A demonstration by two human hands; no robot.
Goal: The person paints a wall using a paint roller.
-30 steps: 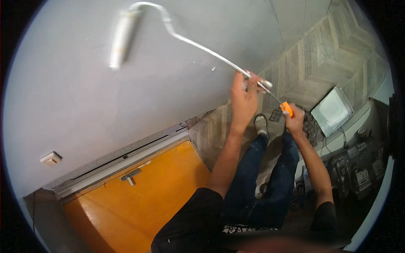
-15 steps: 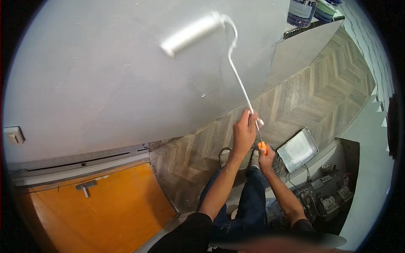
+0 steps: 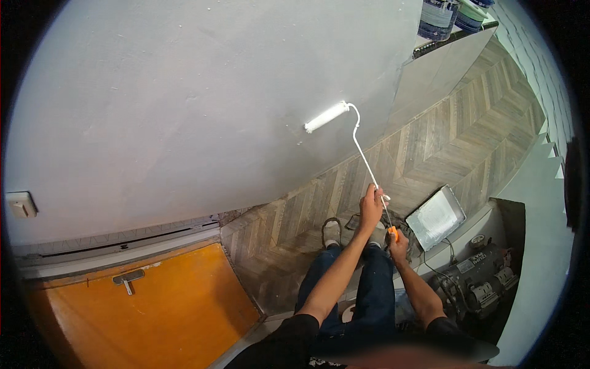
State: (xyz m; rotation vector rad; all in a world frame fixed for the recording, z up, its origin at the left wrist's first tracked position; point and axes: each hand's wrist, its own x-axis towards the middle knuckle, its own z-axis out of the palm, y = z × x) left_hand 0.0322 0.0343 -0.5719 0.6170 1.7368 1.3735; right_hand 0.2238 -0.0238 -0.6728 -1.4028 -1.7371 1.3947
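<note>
A paint roller [image 3: 327, 117] with a white sleeve, a bent white-coated wire frame and an orange handle is in both my hands. Its sleeve lies at the lower part of the grey wall [image 3: 184, 111]; whether it presses on the surface is hard to tell. My left hand [image 3: 370, 208] is closed round the wire frame below the bend. Lower and to the right, my right hand [image 3: 398, 245] grips the orange handle. Right of that hand a paint tray [image 3: 436, 217] coated in white paint rests near my feet.
An orange door [image 3: 147, 313] with a metal handle is at the lower left, a light switch [image 3: 22, 205] above it. Paint buckets [image 3: 438, 19] stand on a ledge at the upper right. A dark air compressor [image 3: 479, 277] sits at lower right. Herringbone flooring [image 3: 448, 135] runs along the wall.
The roller sleeve has come down the wall and to the right, toward the floor. Both my hands have shifted slightly down and right, keeping their grip.
</note>
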